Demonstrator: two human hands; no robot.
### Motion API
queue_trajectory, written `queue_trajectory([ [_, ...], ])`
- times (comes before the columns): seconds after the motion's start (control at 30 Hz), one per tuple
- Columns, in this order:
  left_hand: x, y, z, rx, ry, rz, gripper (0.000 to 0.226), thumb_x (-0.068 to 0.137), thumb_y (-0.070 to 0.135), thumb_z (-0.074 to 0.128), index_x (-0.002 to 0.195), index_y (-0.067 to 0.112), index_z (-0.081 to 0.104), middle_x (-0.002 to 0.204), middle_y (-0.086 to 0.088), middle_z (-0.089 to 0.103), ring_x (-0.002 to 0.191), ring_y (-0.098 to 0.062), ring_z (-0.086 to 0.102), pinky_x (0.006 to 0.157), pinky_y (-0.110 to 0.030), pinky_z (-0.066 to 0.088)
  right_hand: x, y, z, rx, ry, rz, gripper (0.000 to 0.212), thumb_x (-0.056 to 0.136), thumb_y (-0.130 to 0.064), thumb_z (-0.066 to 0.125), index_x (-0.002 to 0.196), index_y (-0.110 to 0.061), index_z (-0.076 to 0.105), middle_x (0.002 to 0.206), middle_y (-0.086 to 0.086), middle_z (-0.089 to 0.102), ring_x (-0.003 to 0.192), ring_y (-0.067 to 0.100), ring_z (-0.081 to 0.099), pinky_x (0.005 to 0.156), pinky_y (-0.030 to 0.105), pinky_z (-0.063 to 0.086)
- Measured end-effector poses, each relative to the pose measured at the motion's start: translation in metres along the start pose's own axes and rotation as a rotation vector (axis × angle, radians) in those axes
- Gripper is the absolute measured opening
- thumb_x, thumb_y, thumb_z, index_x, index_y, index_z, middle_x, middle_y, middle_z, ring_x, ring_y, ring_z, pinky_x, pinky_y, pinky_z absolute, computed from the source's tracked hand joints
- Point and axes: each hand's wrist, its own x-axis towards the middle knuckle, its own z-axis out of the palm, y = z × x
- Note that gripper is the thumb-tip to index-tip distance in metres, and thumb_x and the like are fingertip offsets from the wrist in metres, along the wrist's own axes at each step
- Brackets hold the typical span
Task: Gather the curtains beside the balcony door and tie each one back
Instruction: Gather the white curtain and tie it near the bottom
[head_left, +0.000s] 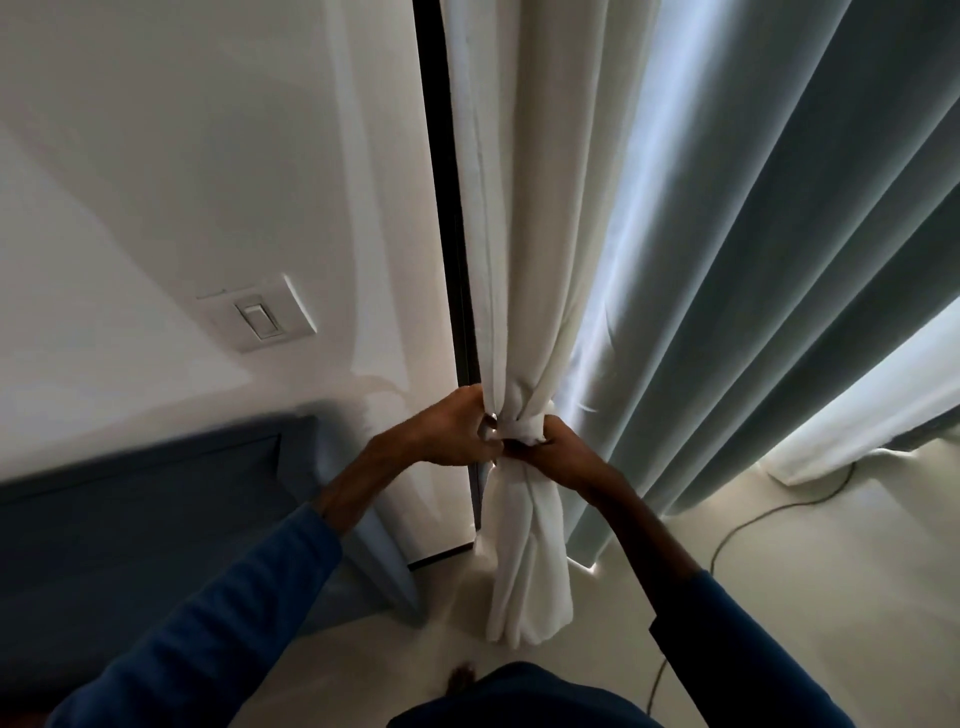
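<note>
Both the left hand (457, 428) and right hand (553, 447) are gripping the white fabric tie (522, 428) cinching the upright, gathered white cloth curtain (519, 312), which is hanging between them

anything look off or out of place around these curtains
Nothing damaged or spilled. One oddity: a cable snakes loose across the floor from the hem of the grey curtain. That curtain hangs untied beside the white curtain, which the left hand and right hand grip.

Left hand (457, 427), right hand (560, 450) clenched; forearms converging
</note>
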Motion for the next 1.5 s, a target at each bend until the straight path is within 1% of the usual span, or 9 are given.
queue_trajectory([
  [0.17,0.002,0.023,0.019,-0.400,0.241,-0.079,0.039,0.085,0.021,0.080,0.121,0.019,0.065,0.113,-0.005,0.073,0.096,0.006,0.068,0.080,-0.006,0.050,0.005,0.000,0.009,0.010,0.076,-0.031,0.024,0.092,-0.003,0.072,0.111,-0.016,0.068,0.106,0.003,0.072,0.094,0.004,0.069,0.091,0.034,0.057],
  [0.3,0.012,0.015,0.030,-0.448,0.370,-0.223,0.048,0.091,0.033,0.073,0.131,0.009,0.061,0.122,-0.007,0.071,0.111,-0.018,0.068,0.094,-0.024,0.054,0.004,-0.010,0.003,0.082,0.040,0.016,0.033,0.085,-0.003,0.079,0.117,-0.009,0.069,0.113,0.002,0.074,0.101,0.006,0.070,0.086,0.022,0.055],
  [0.43,0.013,-0.001,0.022,-0.547,0.327,-0.220,0.043,0.095,0.037,0.067,0.132,0.016,0.064,0.122,0.000,0.072,0.113,-0.015,0.067,0.100,-0.029,0.054,-0.001,-0.020,-0.022,0.566,0.015,-0.037,0.043,0.088,-0.001,0.071,0.128,-0.015,0.064,0.133,0.006,0.068,0.126,0.019,0.062,0.107,0.036,0.049],
  [0.57,0.016,-0.010,0.016,-0.629,0.361,-0.329,0.059,0.084,0.057,0.068,0.131,0.022,0.063,0.120,0.001,0.071,0.111,-0.015,0.066,0.105,-0.039,0.051,-0.006,-0.035,-0.040,0.644,0.129,-0.068,0.027,0.107,-0.026,0.047,0.115,-0.018,0.071,0.134,0.008,0.067,0.128,0.026,0.061,0.110,0.047,0.043],
  [0.83,0.023,0.002,-0.002,-0.497,0.415,-0.510,0.067,0.084,0.069,0.059,0.133,0.023,0.062,0.125,-0.003,0.068,0.112,-0.023,0.064,0.104,-0.045,0.050,-0.032,-0.020,-0.034,0.504,0.452,-0.090,0.021,0.090,-0.033,0.072,0.105,-0.020,0.079,0.101,0.003,0.075,0.093,0.018,0.066,0.083,0.041,0.050],
  [0.97,0.027,0.004,-0.019,-0.288,0.442,-0.601,0.068,0.090,0.066,0.056,0.132,0.013,0.062,0.131,-0.010,0.065,0.119,-0.031,0.060,0.106,-0.044,0.047,-0.046,-0.013,-0.027,0.276,0.413,-0.162,0.022,0.084,-0.022,0.082,0.102,-0.011,0.081,0.075,0.003,0.073,0.065,0.015,0.062,0.066,0.029,0.050],
  [1.13,0.026,0.014,-0.031,-0.033,0.279,-0.692,0.083,0.078,0.088,0.045,0.124,0.021,0.062,0.113,0.002,0.070,0.104,-0.027,0.068,0.101,-0.043,0.052,-0.052,-0.020,-0.006,0.164,0.319,-0.187,0.010,0.079,-0.010,0.086,0.088,-0.011,0.082,0.081,0.003,0.079,0.073,0.010,0.071,0.066,0.023,0.054],
  [1.3,0.030,0.012,-0.024,-0.289,0.183,-0.653,0.058,0.083,0.078,0.053,0.100,0.023,0.063,0.078,0.001,0.075,0.062,-0.016,0.071,0.056,-0.026,0.055,-0.048,-0.019,0.009,-0.015,0.230,-0.129,0.007,0.083,-0.023,0.084,0.088,-0.025,0.081,0.076,0.000,0.078,0.066,0.024,0.074,0.058,0.042,0.060],
  [1.5,0.033,0.010,-0.017,-0.649,0.129,-0.598,0.049,0.094,0.046,0.060,0.117,0.003,0.066,0.089,-0.010,0.073,0.078,-0.026,0.068,0.074,-0.034,0.058,-0.048,-0.024,0.019,-0.058,0.154,-0.097,0.009,0.083,-0.010,0.082,0.086,-0.017,0.078,0.068,-0.003,0.075,0.060,0.008,0.070,0.059,0.017,0.048],
])
